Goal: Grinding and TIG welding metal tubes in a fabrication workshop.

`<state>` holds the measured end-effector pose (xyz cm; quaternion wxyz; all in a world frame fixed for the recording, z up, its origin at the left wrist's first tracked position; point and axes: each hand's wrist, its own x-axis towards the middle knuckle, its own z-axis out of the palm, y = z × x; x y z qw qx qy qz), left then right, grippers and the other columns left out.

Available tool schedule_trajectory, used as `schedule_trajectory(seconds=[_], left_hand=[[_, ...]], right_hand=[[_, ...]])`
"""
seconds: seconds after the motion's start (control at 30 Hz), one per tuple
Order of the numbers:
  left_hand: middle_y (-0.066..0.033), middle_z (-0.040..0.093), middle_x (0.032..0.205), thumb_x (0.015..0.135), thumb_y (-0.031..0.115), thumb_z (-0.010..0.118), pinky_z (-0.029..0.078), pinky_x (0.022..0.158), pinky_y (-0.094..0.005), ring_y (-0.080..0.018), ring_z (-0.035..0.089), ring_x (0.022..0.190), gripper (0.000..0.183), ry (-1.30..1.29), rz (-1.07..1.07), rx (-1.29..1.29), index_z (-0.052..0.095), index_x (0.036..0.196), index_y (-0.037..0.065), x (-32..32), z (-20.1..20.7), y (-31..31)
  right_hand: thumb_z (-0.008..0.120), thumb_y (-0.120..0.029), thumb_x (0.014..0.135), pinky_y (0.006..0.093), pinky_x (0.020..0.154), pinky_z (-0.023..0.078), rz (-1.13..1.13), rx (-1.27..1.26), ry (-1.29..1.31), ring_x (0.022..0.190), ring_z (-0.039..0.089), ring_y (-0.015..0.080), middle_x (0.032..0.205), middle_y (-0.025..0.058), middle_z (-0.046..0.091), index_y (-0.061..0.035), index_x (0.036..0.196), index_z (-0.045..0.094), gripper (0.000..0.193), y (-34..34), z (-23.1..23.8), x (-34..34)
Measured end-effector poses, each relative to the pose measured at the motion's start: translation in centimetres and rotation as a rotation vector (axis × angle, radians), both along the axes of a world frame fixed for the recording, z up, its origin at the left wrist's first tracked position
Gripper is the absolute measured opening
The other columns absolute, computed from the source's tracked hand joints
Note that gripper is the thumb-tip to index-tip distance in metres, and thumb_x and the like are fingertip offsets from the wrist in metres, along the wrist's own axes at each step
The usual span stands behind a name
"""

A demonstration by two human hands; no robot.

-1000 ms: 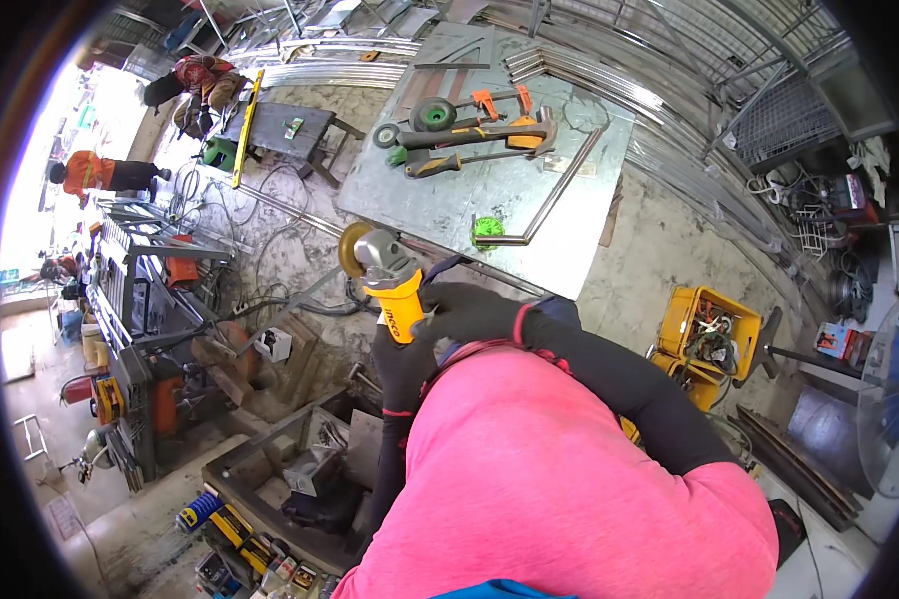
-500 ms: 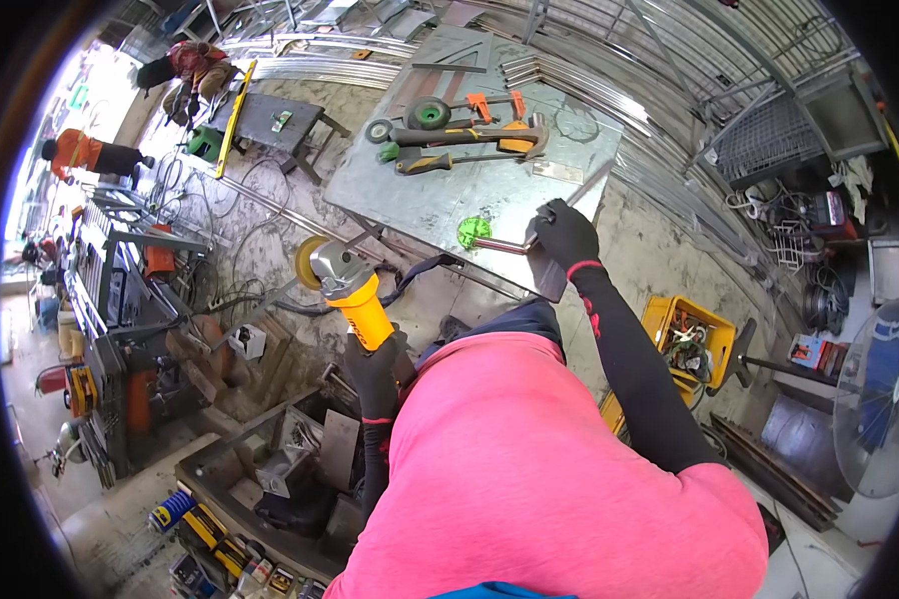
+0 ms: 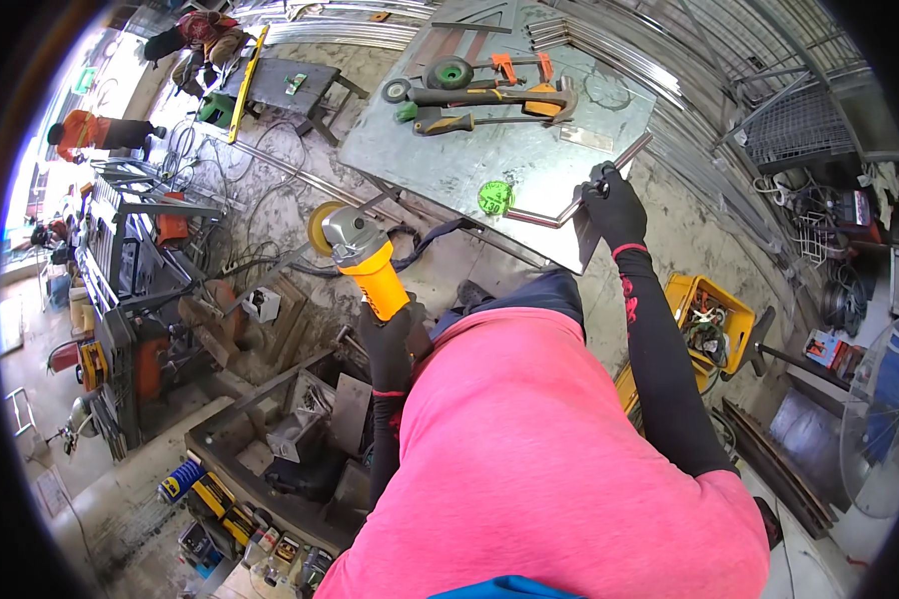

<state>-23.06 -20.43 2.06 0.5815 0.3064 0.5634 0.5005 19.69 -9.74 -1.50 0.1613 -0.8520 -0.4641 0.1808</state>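
Note:
My gloved left hand (image 3: 388, 344) is wrapped round the yellow body of an angle grinder (image 3: 375, 285). Its grey head and tan disc point up and away, left of the table and clear of its surface. On the near right part of the metal-topped table (image 3: 420, 160) lies a slim, shiny bent metal bar (image 3: 531, 217), one arm running left, the other up to the right. My gloved right hand (image 3: 615, 205) is closed on that right arm, beyond the bend. A bright green round patch (image 3: 494, 198) sits beside the bar's left end.
Farther up the table are a hammer (image 3: 479, 97), an orange clamp (image 3: 504, 68) and a wheel (image 3: 449, 73). A yellow crate (image 3: 734, 329) of parts stands on the floor at right. Two people (image 3: 110, 132) work at far left. A scrap-filled metal bin (image 3: 240, 404) is at lower left.
The whole view has shifted, so the table sits higher and farther right. My right hand has moved a little right along the bar, uncovering its bend. My left hand keeps hold of the grinder.

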Motion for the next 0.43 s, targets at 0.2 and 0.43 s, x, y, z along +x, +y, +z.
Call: schedule_trajectory(seconds=[0.2, 0.43], left_hand=[[-0.0106, 0.073, 0.106, 0.093, 0.006, 0.065, 0.060, 0.081, -0.0352, -0.0216, 0.073, 0.090, 0.037, -0.003, 0.012, -0.025, 0.061, 0.129, -0.002, 0.0, -0.7, 0.1], [-0.0128, 0.074, 0.107, 0.094, 0.007, 0.070, 0.062, 0.084, -0.0387, -0.0255, 0.075, 0.091, 0.043, -0.028, -0.005, -0.102, 0.059, 0.135, 0.000, -2.5, -2.4, -0.1]], right_hand=[[0.076, -0.047, 0.094, 0.0495, 0.098, 0.058, -0.251, 0.131, 0.049, 0.115, 0.074, 0.0387, 0.128, 0.0209, 0.074, -0.0114, 0.157, 0.055, 0.076, 0.3, -0.1, -0.7], [0.079, -0.047, 0.094, 0.0518, 0.100, 0.057, -0.301, 0.378, -0.182, 0.122, 0.070, 0.0399, 0.134, 0.0211, 0.067, -0.0132, 0.154, 0.058, 0.072, 0.1, -3.0, 0.2]])
